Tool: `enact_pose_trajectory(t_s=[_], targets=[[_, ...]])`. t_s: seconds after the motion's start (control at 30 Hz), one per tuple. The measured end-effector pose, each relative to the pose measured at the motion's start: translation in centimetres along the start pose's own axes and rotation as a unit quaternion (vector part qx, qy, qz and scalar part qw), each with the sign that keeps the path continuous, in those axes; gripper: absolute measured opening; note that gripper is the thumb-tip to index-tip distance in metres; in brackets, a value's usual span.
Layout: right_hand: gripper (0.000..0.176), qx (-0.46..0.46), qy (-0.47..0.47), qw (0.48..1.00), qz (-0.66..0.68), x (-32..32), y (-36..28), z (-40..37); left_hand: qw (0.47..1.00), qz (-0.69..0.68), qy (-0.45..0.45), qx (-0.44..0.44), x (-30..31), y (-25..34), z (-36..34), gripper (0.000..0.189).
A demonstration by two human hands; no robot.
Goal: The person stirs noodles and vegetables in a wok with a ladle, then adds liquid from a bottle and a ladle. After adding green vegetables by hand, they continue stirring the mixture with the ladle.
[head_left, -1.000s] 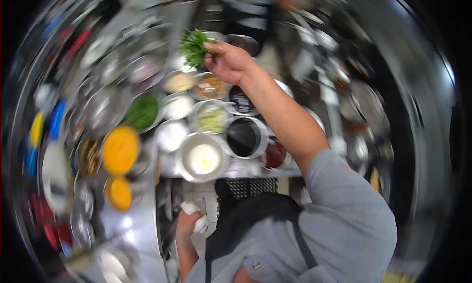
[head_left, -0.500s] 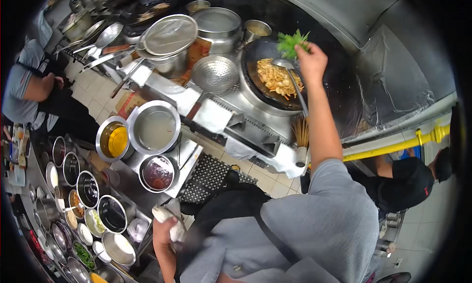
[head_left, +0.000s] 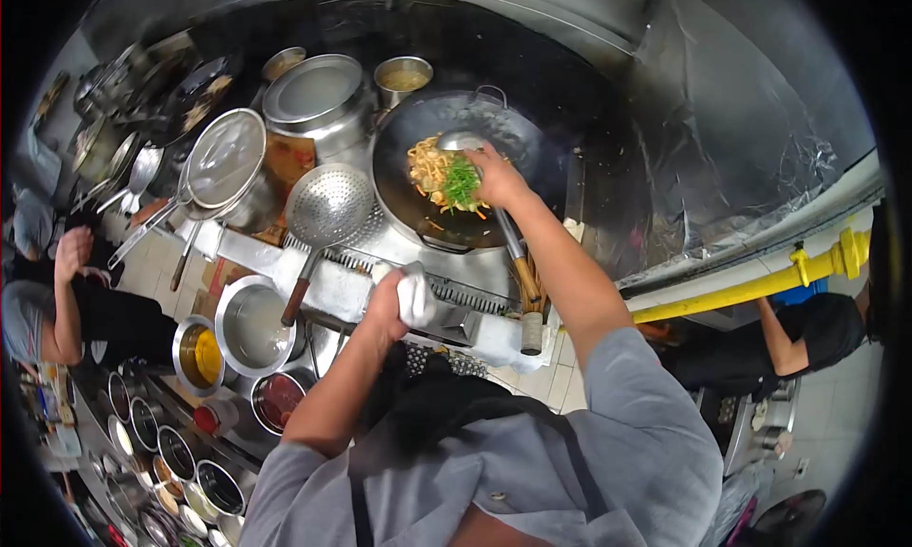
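Note:
Over the wok (head_left: 537, 153), my right hand (head_left: 494, 175) has its fingers around chopped green leaves (head_left: 463, 180), just above the noodles (head_left: 425, 160). A ladle (head_left: 460, 141) rests in the wok, its bowl beside my fingertips and its handle running down to the near rim under my right wrist. My left hand (head_left: 385, 305) is closed on a folded white cloth (head_left: 415, 298) in front of the stove edge. Left of the wok lies a perforated strainer (head_left: 330, 203) with its handle pointing toward my left hand.
A lidded pot (head_left: 314, 91) and a small metal pot (head_left: 403, 75) stand behind. Bowls of liquid (head_left: 255, 326) and several sauce containers fill the lower left. A bamboo brush (head_left: 532, 329) is at the stove's front edge. Co-workers (head_left: 57, 305) are at left and right (head_left: 788, 343).
My right hand has lowered the greens from above the wok's far side to the noodles. My left hand has come up with the cloth toward the stove. The view has shifted.

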State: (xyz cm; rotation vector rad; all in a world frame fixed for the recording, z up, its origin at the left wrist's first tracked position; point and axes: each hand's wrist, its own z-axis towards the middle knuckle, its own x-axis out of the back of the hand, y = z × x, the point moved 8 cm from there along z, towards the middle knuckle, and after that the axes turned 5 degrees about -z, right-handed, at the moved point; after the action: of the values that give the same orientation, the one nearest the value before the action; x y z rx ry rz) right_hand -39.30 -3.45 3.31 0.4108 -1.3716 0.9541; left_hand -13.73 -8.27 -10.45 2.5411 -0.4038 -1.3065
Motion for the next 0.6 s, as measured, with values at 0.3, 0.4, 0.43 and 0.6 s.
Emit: enact_pose_trajectory(t_s=[0.3,0.4,0.43,0.6], targets=[[0.031,-0.297,-0.088,0.95,-0.037,1.1,0.8,-9.9,0.981,0.101,-0.001,0.167,-3.9,-1.9,14.1,0.023],[0.029,-0.289,-0.026,0.957,-0.018,4.8,-1.6,-13.3,0.989,0.118,0.031,0.089,-5.7,-1.8,6.4,0.024],[0.031,-0.267,0.016,0.963,0.016,5.7,-2.4,-15.4,0.99,0.107,0.013,0.087,-5.6,-1.7,4.4,0.024],[0.041,-0.409,-0.061,0.871,0.265,7.8,-2.2,-22.2,0.978,0.119,-0.07,0.157,-4.7,0.8,8.2,0.025]])
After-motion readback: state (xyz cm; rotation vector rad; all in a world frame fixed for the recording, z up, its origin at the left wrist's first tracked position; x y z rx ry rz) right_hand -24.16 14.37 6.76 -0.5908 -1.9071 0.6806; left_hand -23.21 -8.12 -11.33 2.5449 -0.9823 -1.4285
